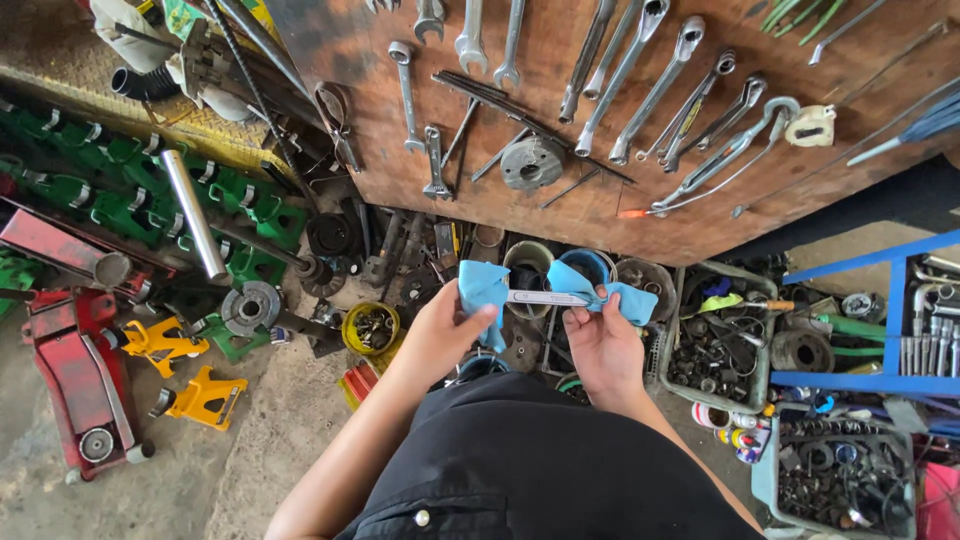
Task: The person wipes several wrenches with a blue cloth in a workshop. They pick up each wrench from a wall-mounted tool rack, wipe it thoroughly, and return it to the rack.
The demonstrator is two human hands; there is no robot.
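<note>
Blue cloth (484,290) wraps both ends of a wrench (545,298), left hand (440,335) and right hand (603,345) each clamped on an end, bare middle apparently wiped.

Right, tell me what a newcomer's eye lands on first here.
At centre, the left hand and right hand hold a shiny metal wrench wrapped in a bright blue cloth. Above hangs a brown wooden board of steel spanners; at far left a red floor jack lies beside yellow jack stands.

Small white can (709,415) with colourful label beside the grey parts bin (672,372) (lower right).
</note>
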